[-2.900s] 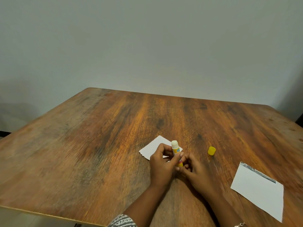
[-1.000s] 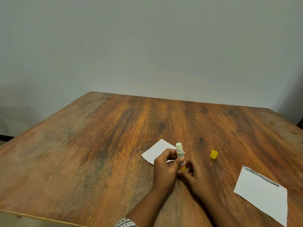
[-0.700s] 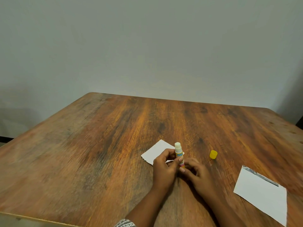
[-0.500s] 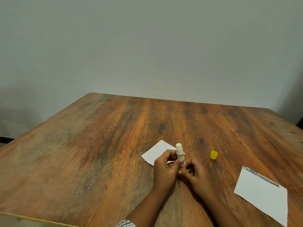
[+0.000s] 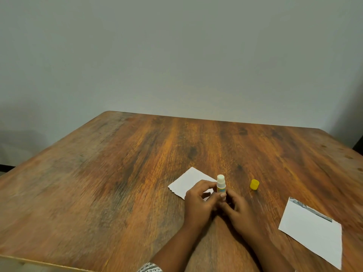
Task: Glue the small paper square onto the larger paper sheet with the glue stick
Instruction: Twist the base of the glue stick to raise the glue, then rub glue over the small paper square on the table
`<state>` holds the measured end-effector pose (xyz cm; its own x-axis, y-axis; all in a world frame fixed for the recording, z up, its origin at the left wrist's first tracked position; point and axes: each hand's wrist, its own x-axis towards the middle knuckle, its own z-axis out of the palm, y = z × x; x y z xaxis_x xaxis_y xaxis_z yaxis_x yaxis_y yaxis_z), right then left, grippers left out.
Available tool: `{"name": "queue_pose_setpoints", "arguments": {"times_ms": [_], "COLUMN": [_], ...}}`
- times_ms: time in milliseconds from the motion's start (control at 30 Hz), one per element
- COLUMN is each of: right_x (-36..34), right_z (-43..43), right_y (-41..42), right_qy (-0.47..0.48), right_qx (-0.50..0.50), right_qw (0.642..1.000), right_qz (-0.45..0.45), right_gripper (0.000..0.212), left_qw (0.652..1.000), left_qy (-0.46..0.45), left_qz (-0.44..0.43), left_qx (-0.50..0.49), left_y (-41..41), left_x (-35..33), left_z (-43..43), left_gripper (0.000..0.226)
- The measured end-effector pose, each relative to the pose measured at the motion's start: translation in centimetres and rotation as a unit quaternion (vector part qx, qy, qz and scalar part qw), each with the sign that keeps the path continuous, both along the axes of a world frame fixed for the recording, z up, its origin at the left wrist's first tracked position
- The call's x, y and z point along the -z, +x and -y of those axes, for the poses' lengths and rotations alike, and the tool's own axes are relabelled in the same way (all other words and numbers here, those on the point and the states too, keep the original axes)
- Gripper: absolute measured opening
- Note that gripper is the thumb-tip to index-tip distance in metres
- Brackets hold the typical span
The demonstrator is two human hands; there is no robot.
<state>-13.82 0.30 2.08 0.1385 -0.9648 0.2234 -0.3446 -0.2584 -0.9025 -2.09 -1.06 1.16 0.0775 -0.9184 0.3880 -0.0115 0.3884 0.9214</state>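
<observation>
Best to keep the glue stick (image 5: 220,185) upright, pinched firmly in the left hand (image 5: 198,205) around the barrel, while turning the base gently with the right hand (image 5: 240,213), closed on the lower end; wise to raise only a short stub of glue, so nothing snaps or smears. Uncapped, white tip exposed, yellow-and-blue label on the body, standing over the near corner of the small paper square (image 5: 188,183). Yellow cap (image 5: 254,184) just to the right on the table (image 5: 98,183). Larger paper sheet (image 5: 312,230) well apart, flat at the right edge.
</observation>
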Motion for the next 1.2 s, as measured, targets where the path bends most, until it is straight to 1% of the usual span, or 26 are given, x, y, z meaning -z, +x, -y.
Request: {"name": "queue_pose_setpoints", "arguments": {"times_ms": [67, 133, 167, 200, 267, 333, 400, 567, 633, 800, 833, 900, 967, 1067, 1167, 1200], "right_x": [0.4, 0.4, 0.4, 0.3, 0.4, 0.5, 0.5, -0.1, -0.3, -0.5, -0.6, -0.8, -0.7, -0.6, -0.9, -1.2], "right_z": [0.1, 0.2, 0.2, 0.2, 0.3, 0.4, 0.4, 0.1, 0.0, 0.1, 0.1, 0.0, 0.1, 0.2, 0.4, 0.5], "right_y": [-0.1, 0.0, 0.1, 0.2, 0.3, 0.3, 0.2, 0.1, 0.2, 0.2, 0.2, 0.3, 0.2, 0.0, -0.2, -0.3], "right_qy": [0.003, 0.005, 0.010, 0.017, 0.033, 0.042, 0.045, 0.052, 0.057, 0.064, 0.065, 0.061, 0.049, 0.046, 0.069, 0.079], "right_qx": [0.019, 0.039, 0.051, 0.059, 0.065, 0.069, 0.075, 0.068, 0.064, 0.066, 0.068, 0.073, 0.084, 0.091, 0.091, 0.089], "right_qw": [1.000, 0.998, 0.997, 0.996, 0.995, 0.994, 0.992, 0.988, 0.987, 0.982, 0.979, 0.974, 0.975, 0.979, 0.968, 0.965], "right_qz": [0.011, 0.045, 0.059, 0.068, 0.074, 0.076, 0.086, 0.128, 0.137, 0.166, 0.180, 0.204, 0.199, 0.179, 0.224, 0.236], "right_gripper": [0.025, 0.025, 0.027, 0.027, 0.027, 0.028, 0.028, 0.018, 0.017, 0.021, 0.023, 0.035, 0.041, 0.032, 0.028, 0.031], "left_qw": [0.999, 0.993, 0.987, 0.978, 0.949, 0.914, 0.884, 0.840, 0.829, 0.822, 0.821, 0.820, 0.820, 0.825, 0.820, 0.819], "left_qy": [-0.010, -0.021, -0.021, -0.012, 0.042, 0.090, 0.116, 0.122, 0.122, 0.115, 0.108, 0.096, 0.089, 0.078, 0.085, 0.090], "left_qz": [0.032, 0.094, 0.130, 0.174, 0.283, 0.375, 0.437, 0.524, 0.544, 0.558, 0.560, 0.560, 0.557, 0.544, 0.542, 0.539], "left_qx": [-0.013, -0.068, -0.095, -0.115, -0.134, -0.130, -0.120, -0.074, -0.048, 0.018, 0.033, 0.066, 0.099, 0.132, 0.161, 0.171], "left_y": [0.0, 0.6, 1.0, 1.5, 2.3, 2.8, 2.9, 2.9, 3.1, 3.8, 4.0, 4.4, 4.8, 5.4, 6.0, 6.2], "left_x": [-0.2, -0.7, -1.0, -1.3, -1.7, -1.6, -1.3, -1.0, -1.0, -0.8, -0.9, -1.1, -1.3, -1.2, -1.2, -1.2], "left_z": [-0.1, 0.1, 0.4, 0.9, 2.2, 3.4, 4.1, 4.2, 4.2, 4.6, 4.7, 4.8, 4.9, 5.2, 5.8, 6.0], "left_gripper": [0.025, 0.040, 0.041, 0.036, 0.032, 0.038, 0.043, 0.051, 0.053, 0.053, 0.053, 0.052, 0.052, 0.050, 0.051, 0.051]}}
